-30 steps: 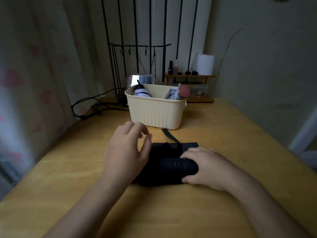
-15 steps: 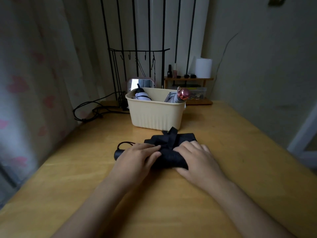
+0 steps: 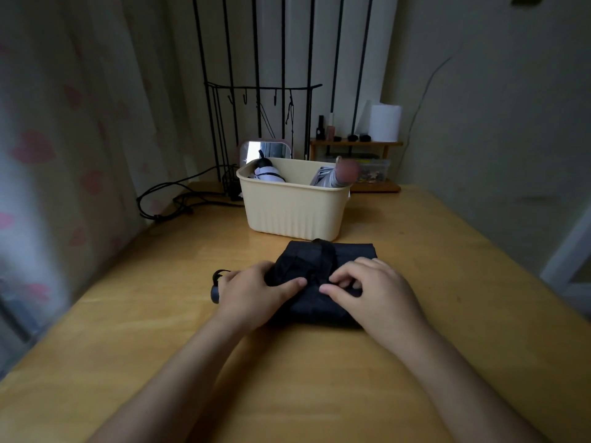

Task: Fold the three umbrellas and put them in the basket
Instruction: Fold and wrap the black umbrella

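A black folding umbrella (image 3: 345,254) lies crosswise on the wooden table (image 3: 447,282), its canopy rolled and its strap looped over the top. My left hand (image 3: 252,292) presses on its left part, near the black handle end (image 3: 215,292). My right hand (image 3: 377,292) rests on its right part with the fingers curled on the fabric. Behind it stands a cream basket (image 3: 292,209). Inside are a black-and-white folded umbrella (image 3: 267,171) at the left and a grey one with a pink handle (image 3: 340,174) at the right.
A black wire rack (image 3: 256,123) and a small mirror (image 3: 265,151) stand behind the basket. Black cables (image 3: 172,199) lie at the back left by the curtain. A wooden shelf (image 3: 358,143) with small bottles and a paper roll (image 3: 385,123) is at the back right.
Both hands have come together on the umbrella's middle and the fabric is rolled tighter. The strap, which lay loose toward the basket, now wraps over the roll.
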